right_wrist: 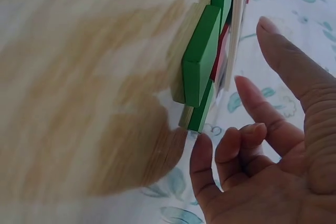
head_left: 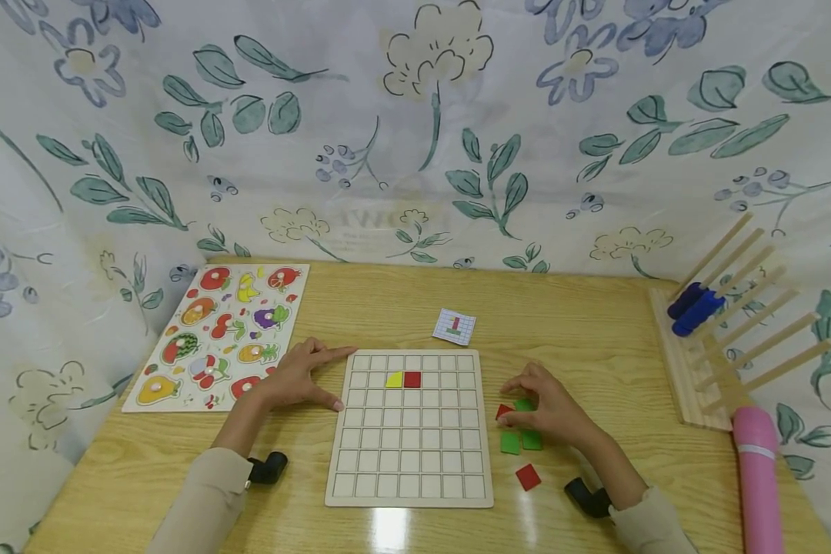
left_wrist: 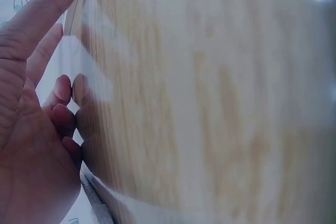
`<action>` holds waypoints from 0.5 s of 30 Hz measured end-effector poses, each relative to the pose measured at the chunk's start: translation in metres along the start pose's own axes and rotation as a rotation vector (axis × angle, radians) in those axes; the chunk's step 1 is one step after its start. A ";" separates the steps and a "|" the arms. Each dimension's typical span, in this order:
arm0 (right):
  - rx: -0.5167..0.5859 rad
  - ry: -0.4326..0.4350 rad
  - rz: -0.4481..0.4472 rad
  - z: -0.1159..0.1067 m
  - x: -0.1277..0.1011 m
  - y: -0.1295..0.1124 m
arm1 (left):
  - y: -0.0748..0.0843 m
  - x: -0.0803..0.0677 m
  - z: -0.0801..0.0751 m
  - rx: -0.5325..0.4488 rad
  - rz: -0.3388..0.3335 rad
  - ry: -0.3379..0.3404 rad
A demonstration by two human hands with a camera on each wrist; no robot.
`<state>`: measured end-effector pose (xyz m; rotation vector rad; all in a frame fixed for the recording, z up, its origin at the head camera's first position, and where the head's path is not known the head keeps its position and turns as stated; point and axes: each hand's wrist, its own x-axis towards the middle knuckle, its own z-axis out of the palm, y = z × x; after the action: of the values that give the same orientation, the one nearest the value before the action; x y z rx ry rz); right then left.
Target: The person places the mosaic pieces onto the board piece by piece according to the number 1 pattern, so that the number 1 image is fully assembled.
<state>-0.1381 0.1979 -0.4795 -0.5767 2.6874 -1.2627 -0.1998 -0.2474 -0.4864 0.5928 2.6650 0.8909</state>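
Observation:
A white grid board (head_left: 408, 462) lies flat on the wooden table. In its second row sit a yellow tile (head_left: 394, 379) with a slanted side and a red square tile (head_left: 412, 379). My left hand (head_left: 298, 378) rests at the board's left edge, index finger and thumb spread along it. Right of the board, my right hand (head_left: 545, 404) hovers low over several green tiles (head_left: 509, 442) and a partly hidden red tile (head_left: 503, 412). Its thumb and index finger stand apart, with nothing between them in the right wrist view. Another red tile (head_left: 528, 476) lies nearer me.
Behind the board lies a small pattern card (head_left: 455, 326). A fruit puzzle board (head_left: 201, 338) is at left. At right stand a wooden peg rack (head_left: 685, 385) with blue beads (head_left: 695, 312) and a pink cylindrical object (head_left: 758, 477). A floral cloth (head_left: 388, 154) hangs behind.

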 end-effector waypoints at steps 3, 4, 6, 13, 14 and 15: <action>0.005 -0.005 0.009 0.000 -0.001 0.001 | -0.001 0.001 0.001 0.004 0.009 0.001; 0.007 -0.006 0.011 0.000 -0.002 0.002 | -0.002 0.001 0.001 0.004 0.010 0.000; 0.013 -0.009 0.017 0.000 -0.002 0.002 | -0.002 0.001 0.001 0.002 0.009 -0.002; 0.006 -0.022 0.010 0.001 -0.004 0.005 | 0.000 0.000 0.001 -0.003 0.003 -0.008; 0.003 -0.023 0.005 0.001 -0.004 0.005 | 0.000 0.000 0.001 -0.002 0.003 -0.008; 0.001 -0.024 -0.001 0.002 -0.004 0.006 | 0.000 0.000 0.001 -0.002 0.003 -0.007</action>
<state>-0.1361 0.2015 -0.4850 -0.5897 2.6669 -1.2491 -0.1996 -0.2473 -0.4870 0.5987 2.6574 0.8899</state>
